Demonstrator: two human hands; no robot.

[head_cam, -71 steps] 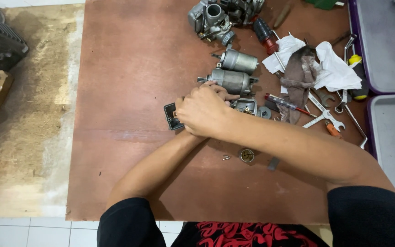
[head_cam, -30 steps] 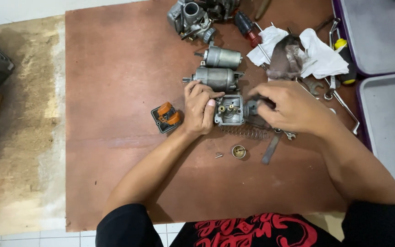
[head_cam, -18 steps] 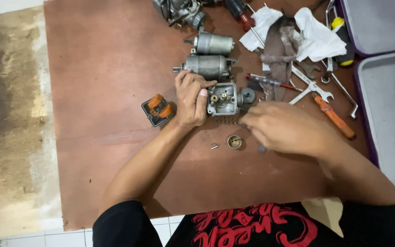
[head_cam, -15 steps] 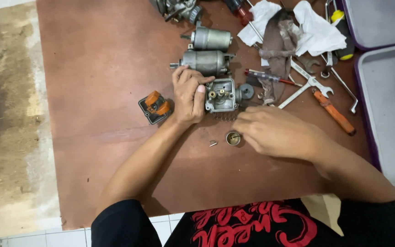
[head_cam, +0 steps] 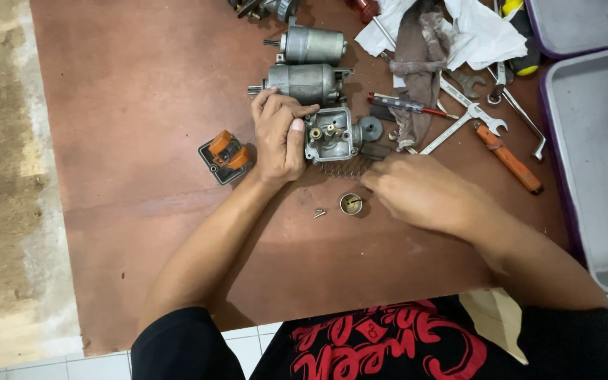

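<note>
A reddish-brown board (head_cam: 142, 105) covers my bench and fills most of the frame; to its left runs a worn, stained strip of surface, and grey trays (head_cam: 599, 162) with purple rims sit along the right edge.

My left hand (head_cam: 279, 137) rests just above the middle of the frame, palm down, fingers curled over the left side of the carburettor body (head_cam: 328, 134). It is a steadying grip with the thumb against the casting's edge, not a closed fist. The body lies open side up, its brass jets showing, and it is the thing I am working on, right at the picture's centre.

My right hand (head_cam: 416, 190) lies lower and to the right, knuckles up, fingers drawn together and pointing left. I cannot tell whether they pinch anything, because the fingertips are turned under. The small round brass cup (head_cam: 350, 204) sits just left of those fingertips, nearly touching them, with a tiny screw (head_cam: 319, 212) a little farther left. A coil spring (head_cam: 343, 167) lies between the carburettor body and my right hand, its long axis running left to right across the frame, just under the casting. My right hand is clearly the nearer one to the cup and the spring.

Left of my left hand sits an orange and black float piece (head_cam: 224, 156). Above it lie two grey starter motors (head_cam: 307, 63), with rags (head_cam: 452, 35), wrenches (head_cam: 459, 123) and an orange-handled tool (head_cam: 508, 158) scattered toward the upper right.
</note>
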